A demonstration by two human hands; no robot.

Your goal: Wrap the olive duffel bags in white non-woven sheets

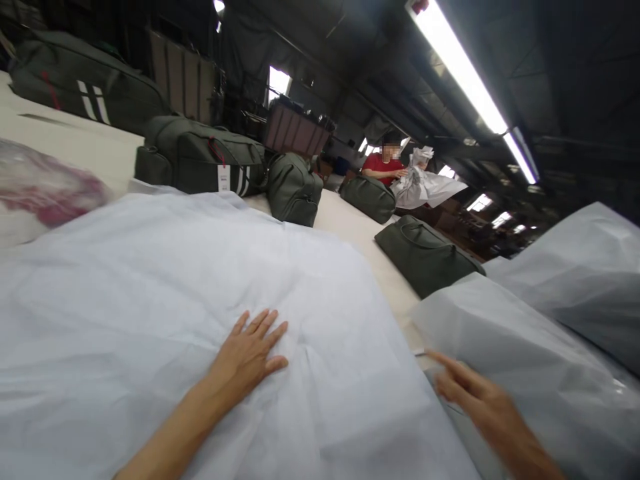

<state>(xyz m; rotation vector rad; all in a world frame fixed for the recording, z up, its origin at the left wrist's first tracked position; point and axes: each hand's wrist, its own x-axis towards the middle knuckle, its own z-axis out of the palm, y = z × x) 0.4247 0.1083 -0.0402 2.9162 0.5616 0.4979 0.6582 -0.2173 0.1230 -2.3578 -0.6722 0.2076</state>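
A large white sheet (pixel 190 260), thin and wrinkled, spreads over the near part of the table. My left hand (pixel 250 350) lies flat on it, fingers spread, holding nothing. Farther right, my right hand (pixel 470 390) is at the gap between that sheet and a translucent greyish plastic sheet (pixel 525 340). Its index finger stretches forward while the other fingers look curled. Motion blur hides whether it grips the plastic.
Dark green duffel bags (pixel 205 157) with white stripes stand along the cream table (pixel 345 223). Another green bag (pixel 425 253) sits at the right edge. Crumpled clear plastic (pixel 45 187) lies at left. A person in red (pixel 380 167) handles silvery wrapping (pixel 425 187) across the table.
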